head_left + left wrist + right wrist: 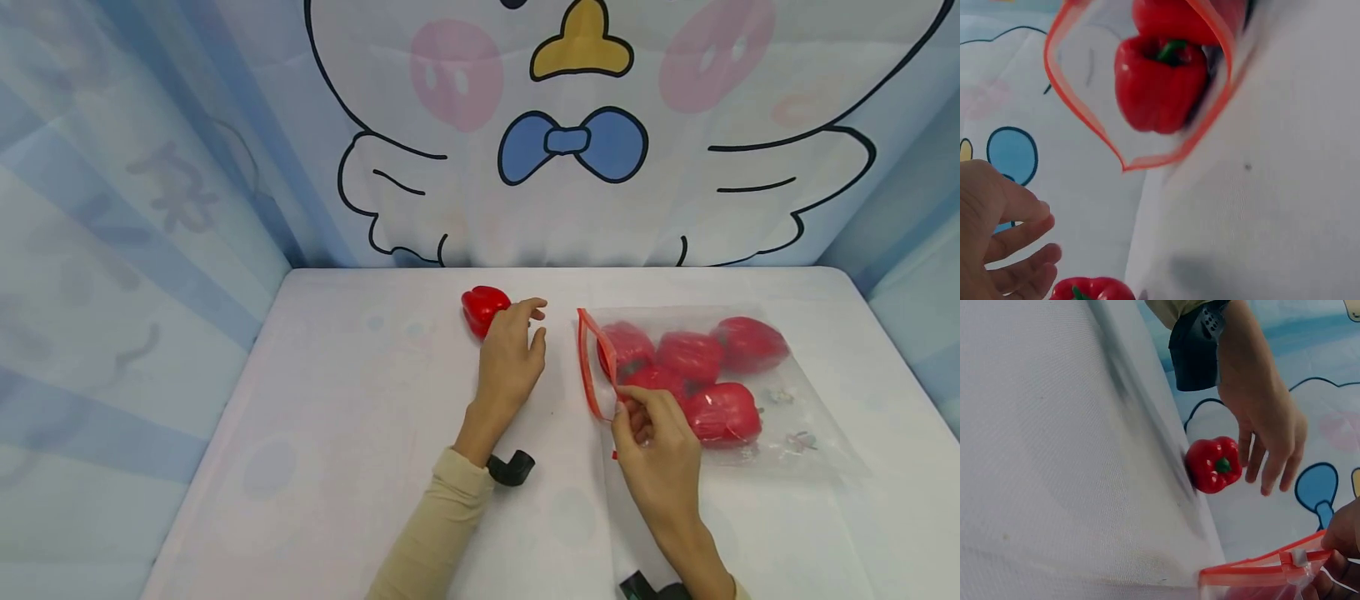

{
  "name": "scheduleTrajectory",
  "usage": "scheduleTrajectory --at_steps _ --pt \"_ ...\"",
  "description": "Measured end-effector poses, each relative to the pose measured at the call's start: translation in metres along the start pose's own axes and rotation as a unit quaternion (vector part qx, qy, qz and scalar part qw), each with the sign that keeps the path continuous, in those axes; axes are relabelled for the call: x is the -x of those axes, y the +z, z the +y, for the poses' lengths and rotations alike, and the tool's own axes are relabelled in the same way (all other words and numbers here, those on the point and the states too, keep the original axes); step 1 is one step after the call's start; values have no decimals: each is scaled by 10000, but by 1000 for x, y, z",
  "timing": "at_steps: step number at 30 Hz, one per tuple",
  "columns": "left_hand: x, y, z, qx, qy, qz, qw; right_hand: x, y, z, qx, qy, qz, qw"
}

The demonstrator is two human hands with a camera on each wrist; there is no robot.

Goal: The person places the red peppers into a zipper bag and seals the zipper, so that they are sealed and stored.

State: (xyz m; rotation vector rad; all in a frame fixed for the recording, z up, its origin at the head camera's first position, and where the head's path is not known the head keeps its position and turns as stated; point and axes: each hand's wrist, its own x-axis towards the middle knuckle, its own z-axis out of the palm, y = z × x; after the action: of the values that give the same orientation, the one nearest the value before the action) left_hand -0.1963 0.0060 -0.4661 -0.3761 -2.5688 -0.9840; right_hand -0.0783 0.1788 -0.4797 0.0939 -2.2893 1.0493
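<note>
A clear zip bag (795, 400) with a red-orange rim lies on the right, its mouth gaping to the left. Inside it are several red bell peppers (722, 414). My right hand (663, 454) pinches the near side of that rim between thumb and fingers; the bag's slider (1299, 557) shows beside the fingertips in the right wrist view. A loose red bell pepper (483, 308) sits near the table's far edge. Over its right side in the head view is my left hand (510, 358), fingers loosely bent and holding nothing. In the right wrist view its fingers hang beside the pepper (1213, 465).
The white-covered table (337, 433) ends at a curtain (465, 200) printed with a cartoon figure. Another pale blue curtain (112, 333) hangs along the left side. A black wrist strap (512, 468) is on the left wrist.
</note>
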Motion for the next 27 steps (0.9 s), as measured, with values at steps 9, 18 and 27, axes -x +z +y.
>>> scheduleTrajectory --at_steps 9,18,27 --pt "-3 -3 -19 -1791 285 311 9829 0 0 -2 -5 49 -35 10000" --pt "-7 -1 -34 -2090 -30 -162 9778 0 -1 -1 8 60 -49 10000" --pt "-8 1 -45 -1850 -340 -573 9805 0 -1 -1 73 94 -65 9999"
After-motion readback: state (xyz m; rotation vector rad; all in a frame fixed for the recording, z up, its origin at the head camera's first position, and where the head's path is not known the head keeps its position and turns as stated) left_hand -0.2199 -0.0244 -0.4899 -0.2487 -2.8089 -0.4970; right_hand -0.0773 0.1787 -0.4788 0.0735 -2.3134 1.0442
